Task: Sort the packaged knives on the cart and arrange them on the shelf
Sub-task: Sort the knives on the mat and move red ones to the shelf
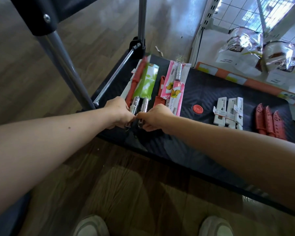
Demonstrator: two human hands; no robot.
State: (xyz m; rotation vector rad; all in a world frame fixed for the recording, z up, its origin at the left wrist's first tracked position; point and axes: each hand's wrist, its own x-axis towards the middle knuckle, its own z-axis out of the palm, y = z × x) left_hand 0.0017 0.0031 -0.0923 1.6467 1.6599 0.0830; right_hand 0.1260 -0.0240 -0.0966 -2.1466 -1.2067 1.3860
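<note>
Two green-sleeved knives (146, 84) with steel handles lie side by side at the left end of the black cart deck (211, 86). My left hand (118, 112) grips the left knife's handle end. My right hand (154, 119) grips the right knife's handle end. Red-sheathed knives (134, 84) lie under and left of the green ones. To the right rest pink-packaged knives (174, 84) over another red-sheathed knife (160, 92). Further right are white-sheathed knives (229, 113) and small red-sheathed knives (270, 122).
The cart's grey handle posts (65, 68) rise at the left. A red round button (198, 109) sits mid-deck. A white shelf (245, 72) with orange price strips and plastic-wrapped goods (242, 43) stands behind the cart. My shoes (92, 226) are on the wood floor.
</note>
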